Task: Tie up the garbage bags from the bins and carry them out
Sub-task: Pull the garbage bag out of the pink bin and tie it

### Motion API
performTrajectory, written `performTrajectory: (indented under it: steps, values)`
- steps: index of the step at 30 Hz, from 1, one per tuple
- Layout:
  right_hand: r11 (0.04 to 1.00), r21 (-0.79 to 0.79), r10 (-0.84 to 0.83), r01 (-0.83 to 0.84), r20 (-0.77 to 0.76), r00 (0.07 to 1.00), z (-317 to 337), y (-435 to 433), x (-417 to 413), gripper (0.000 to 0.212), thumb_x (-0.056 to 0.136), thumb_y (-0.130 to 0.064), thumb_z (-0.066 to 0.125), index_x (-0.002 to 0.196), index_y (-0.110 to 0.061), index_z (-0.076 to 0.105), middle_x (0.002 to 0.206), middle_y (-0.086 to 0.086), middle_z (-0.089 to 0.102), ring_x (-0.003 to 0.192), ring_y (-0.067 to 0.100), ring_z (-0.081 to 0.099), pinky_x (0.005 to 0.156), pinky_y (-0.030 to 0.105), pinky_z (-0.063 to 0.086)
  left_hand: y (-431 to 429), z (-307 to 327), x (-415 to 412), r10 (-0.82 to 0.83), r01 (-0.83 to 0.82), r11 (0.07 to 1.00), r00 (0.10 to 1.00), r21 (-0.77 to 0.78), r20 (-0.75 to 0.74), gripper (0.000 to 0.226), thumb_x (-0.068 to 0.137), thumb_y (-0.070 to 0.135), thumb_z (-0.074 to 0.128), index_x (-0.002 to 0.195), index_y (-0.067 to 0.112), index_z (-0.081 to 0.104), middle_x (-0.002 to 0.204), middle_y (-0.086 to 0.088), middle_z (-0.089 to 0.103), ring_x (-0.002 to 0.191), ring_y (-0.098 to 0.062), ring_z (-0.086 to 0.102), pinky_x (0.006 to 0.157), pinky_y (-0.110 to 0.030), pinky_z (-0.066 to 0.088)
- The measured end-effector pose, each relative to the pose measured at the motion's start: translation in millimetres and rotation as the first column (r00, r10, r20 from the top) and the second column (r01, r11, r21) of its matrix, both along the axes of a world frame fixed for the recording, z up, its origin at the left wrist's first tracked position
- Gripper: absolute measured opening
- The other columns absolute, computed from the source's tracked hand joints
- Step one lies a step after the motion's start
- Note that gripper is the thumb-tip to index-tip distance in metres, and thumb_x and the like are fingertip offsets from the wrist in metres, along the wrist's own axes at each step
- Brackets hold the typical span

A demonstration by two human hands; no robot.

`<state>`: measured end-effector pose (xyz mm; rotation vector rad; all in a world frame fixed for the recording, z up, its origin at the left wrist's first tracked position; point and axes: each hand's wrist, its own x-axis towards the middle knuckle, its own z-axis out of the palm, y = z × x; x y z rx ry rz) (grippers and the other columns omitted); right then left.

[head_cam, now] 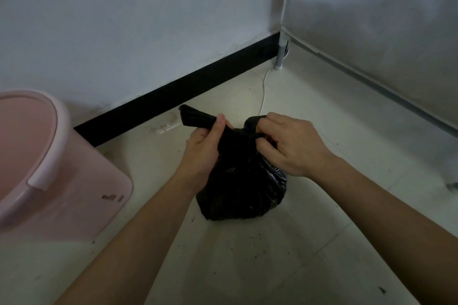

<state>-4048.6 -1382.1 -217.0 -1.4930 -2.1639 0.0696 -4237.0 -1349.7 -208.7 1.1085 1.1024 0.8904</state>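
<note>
A small black garbage bag (pixel 241 188) sits on the pale tiled floor in the middle of the view, its top gathered. My left hand (pixel 205 150) grips one twisted end of the bag's top, and that end sticks out to the upper left. My right hand (pixel 295 143) pinches the other end of the top, close to the left hand. A pink bin (pixel 64 181) with no bag visible inside stands at the left edge, apart from the black bag.
A white wall with a black skirting board (pixel 178 99) runs behind the bag. A metal cabinet (pixel 386 32) on a thin leg (pixel 281 53) fills the right side. A white cable (pixel 263 91) lies on the floor behind the bag. Dark crumbs dot the tiles.
</note>
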Motion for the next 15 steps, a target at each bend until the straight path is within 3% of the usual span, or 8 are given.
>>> performTrajectory:
  steps: [3, 5, 11, 13, 15]
  values:
    - [0.999, 0.047, -0.019, 0.017, 0.029, 0.999, 6, 0, -2, 0.022, 0.090, -0.035, 0.045, 0.080, -0.018, 0.054, 0.073, -0.009, 0.049, 0.059, 0.013, 0.045, 0.046, 0.024, 0.029, 3, -1, 3, 0.062, -0.062, 0.998, 0.998, 0.025, -0.028, 0.032, 0.103, 0.032, 0.050, 0.084, 0.011, 0.067, 0.068, 0.010, 0.070, 0.069, 0.000, 0.067, 0.063, -0.013, 0.051]
    - [0.997, 0.075, -0.021, 0.020, 0.012, 1.000, 9, 1, -2, 0.021, 0.091, -0.035, 0.051, 0.082, -0.019, 0.061, 0.074, -0.008, 0.053, 0.059, 0.012, 0.048, 0.045, 0.027, 0.038, 8, -2, 1, 0.118, -0.114, 0.992, 0.990, 0.058, -0.070, 0.029, 0.102, 0.031, 0.053, 0.086, 0.012, 0.069, 0.067, 0.010, 0.071, 0.068, 0.001, 0.068, 0.060, -0.012, 0.050]
    - [0.991, 0.135, 0.044, -0.009, -0.255, 0.966, 16, 3, -6, 0.017, 0.091, -0.027, 0.066, 0.098, -0.015, 0.077, 0.080, -0.005, 0.065, 0.064, 0.010, 0.059, 0.055, 0.028, 0.050, 15, -6, -5, 0.170, -0.164, 0.984, 0.981, 0.063, -0.098, 0.029, 0.100, 0.029, 0.056, 0.097, 0.005, 0.073, 0.082, 0.000, 0.072, 0.065, 0.004, 0.066, 0.055, -0.008, 0.046]
    - [0.993, 0.118, 0.029, -0.004, -0.216, 0.976, 18, 5, -4, 0.016, 0.089, -0.026, 0.065, 0.090, -0.015, 0.077, 0.076, -0.005, 0.064, 0.061, 0.010, 0.058, 0.053, 0.027, 0.049, 17, -8, -5, 0.179, -0.169, 0.982, 0.976, 0.083, -0.125, 0.030, 0.100, 0.028, 0.057, 0.096, 0.004, 0.074, 0.081, -0.001, 0.073, 0.065, 0.004, 0.067, 0.055, -0.006, 0.046]
    - [0.998, 0.064, 0.001, 0.003, -0.068, 0.998, 17, 8, 5, 0.020, 0.086, -0.030, 0.060, 0.077, -0.017, 0.073, 0.069, -0.006, 0.060, 0.055, 0.014, 0.056, 0.049, 0.027, 0.047, 18, -16, -8, 0.186, -0.166, 0.980, 0.960, 0.108, -0.209, 0.032, 0.099, 0.029, 0.060, 0.093, 0.001, 0.075, 0.078, -0.005, 0.072, 0.061, 0.007, 0.065, 0.054, -0.006, 0.045]
